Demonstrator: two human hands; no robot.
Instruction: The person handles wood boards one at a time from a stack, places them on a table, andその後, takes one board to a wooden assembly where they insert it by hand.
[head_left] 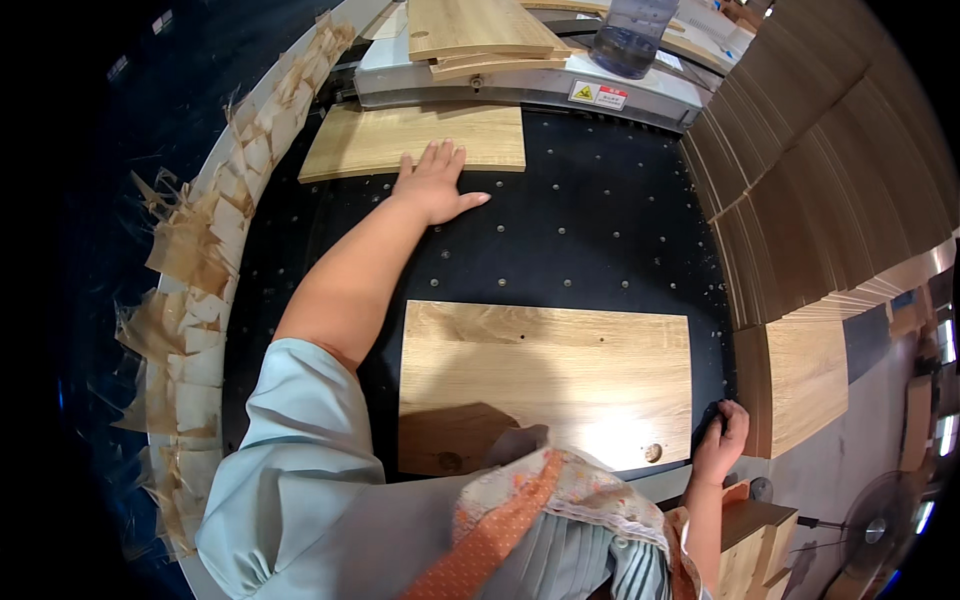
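My left hand [432, 185] is stretched out, fingers spread, its fingertips lying on a light wood-grain board [420, 135] at the far side of the black table. A second wood-grain board [545, 380] lies flat close to my body, with small dark holes on its face and larger round recesses near its near edge. By the table's near right corner, my right hand [722, 440] is curled closed. Something dark shows at its fingers, and I cannot make out what it is.
The black table [600, 240] is dotted with small metal studs. Stacked boards [480, 30] and a clear container [632, 40] stand beyond it. Tall stacked brown cardboard [820, 170] borders the right side. Torn tape hangs along the left rail [205, 300]. A fan [876, 530] stands at the lower right.
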